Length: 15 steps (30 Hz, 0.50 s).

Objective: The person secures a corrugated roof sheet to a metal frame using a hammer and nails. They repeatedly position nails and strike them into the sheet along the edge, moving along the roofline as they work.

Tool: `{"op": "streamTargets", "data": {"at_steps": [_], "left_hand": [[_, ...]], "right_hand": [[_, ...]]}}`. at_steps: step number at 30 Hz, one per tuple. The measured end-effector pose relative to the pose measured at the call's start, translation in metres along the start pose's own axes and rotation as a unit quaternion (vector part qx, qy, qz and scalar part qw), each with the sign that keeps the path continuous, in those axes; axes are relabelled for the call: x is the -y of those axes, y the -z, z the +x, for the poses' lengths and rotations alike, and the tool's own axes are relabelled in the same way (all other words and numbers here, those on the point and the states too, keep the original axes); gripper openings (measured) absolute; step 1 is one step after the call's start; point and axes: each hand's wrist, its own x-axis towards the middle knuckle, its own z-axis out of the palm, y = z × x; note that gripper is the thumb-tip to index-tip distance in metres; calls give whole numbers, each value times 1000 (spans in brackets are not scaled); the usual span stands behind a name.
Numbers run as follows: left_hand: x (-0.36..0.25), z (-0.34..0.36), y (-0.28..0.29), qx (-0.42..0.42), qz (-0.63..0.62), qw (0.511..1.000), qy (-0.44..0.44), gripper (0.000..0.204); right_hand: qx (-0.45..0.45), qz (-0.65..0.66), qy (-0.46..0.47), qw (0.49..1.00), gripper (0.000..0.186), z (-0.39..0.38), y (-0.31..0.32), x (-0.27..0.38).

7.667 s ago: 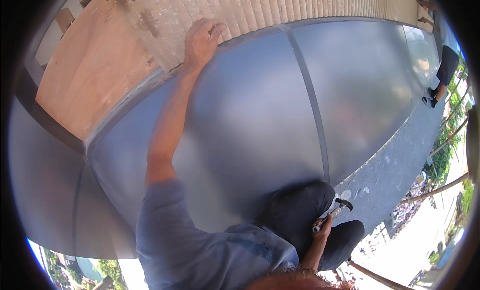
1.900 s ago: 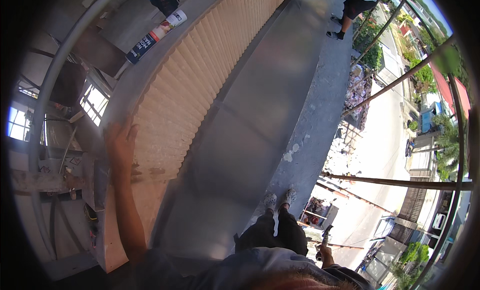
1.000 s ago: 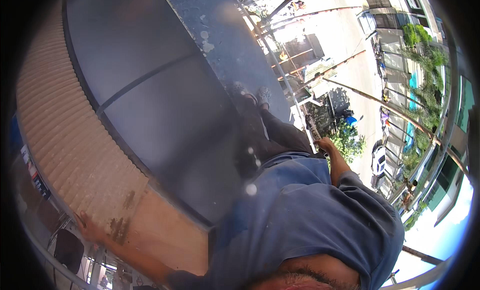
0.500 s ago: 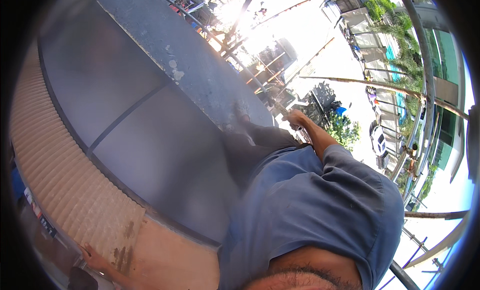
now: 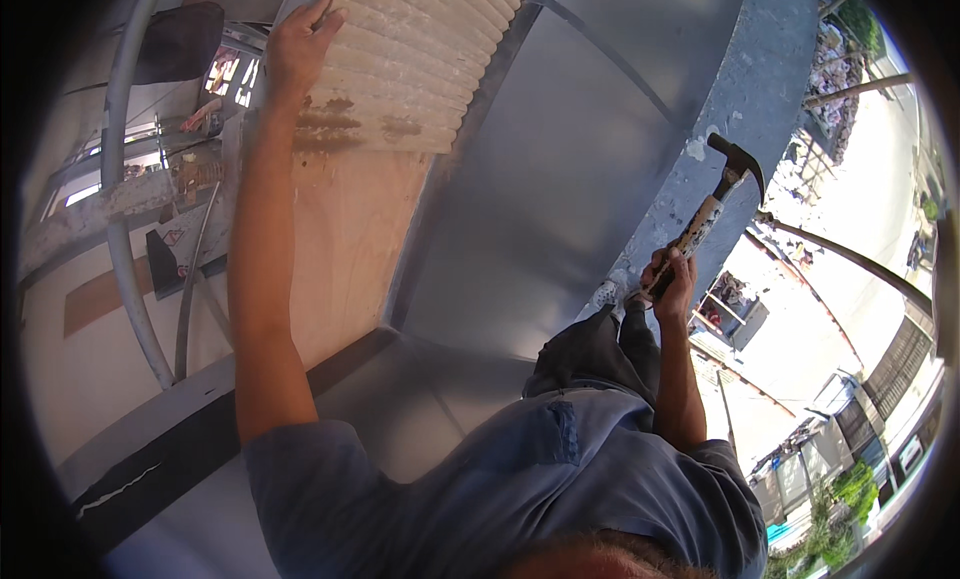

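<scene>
My right hand (image 5: 672,279) is wrapped round the pale, worn handle of a claw hammer (image 5: 735,169), holding it out with its dark head uppermost. On the other side my left arm reaches up to the edge of a ribbed beige panel (image 5: 410,69). There my left hand (image 5: 300,49) has thumb and fingers drawn together against the panel's edge. A dark spot shows between them, too small to name. Below the ribs lies a smooth, tan board (image 5: 350,229) with brown stains above it.
Dark grey sheeting (image 5: 560,129) runs beside the panel, bordered by a grey concrete ledge (image 5: 775,59). Metal scaffold tubes (image 5: 125,239) stand at the left. Beyond the ledge, a pole (image 5: 860,254) crosses above bright ground far below.
My view has turned toward the panel, bringing my whole left arm into sight. The hammer now shows in full in my right hand. My left hand stays by the panel's edge.
</scene>
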Motion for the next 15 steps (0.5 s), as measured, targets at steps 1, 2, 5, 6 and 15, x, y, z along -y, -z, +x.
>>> {"op": "streamTargets", "data": {"at_steps": [1, 2, 5, 6, 15], "left_hand": [[13, -15, -2, -11, -20, 1000, -4, 49], [7, -26, -6, -26, -11, 1000, 1, 42], [-21, -27, 1, -26, 2, 999, 33, 32], [-21, -26, 3, 6, 8, 998, 67, 36], [-15, -24, -4, -16, -71, 995, 69, 48]], "right_hand": [[31, 25, 0, 999, 23, -7, -27, -7], [53, 7, -34, 998, 24, -6, -42, -17], [110, -46, -65, 991, 28, -6, -107, -52], [118, -31, -79, 989, 32, -7, -130, -66], [71, 140, -136, 978, 46, -1, -319, -161]]}}
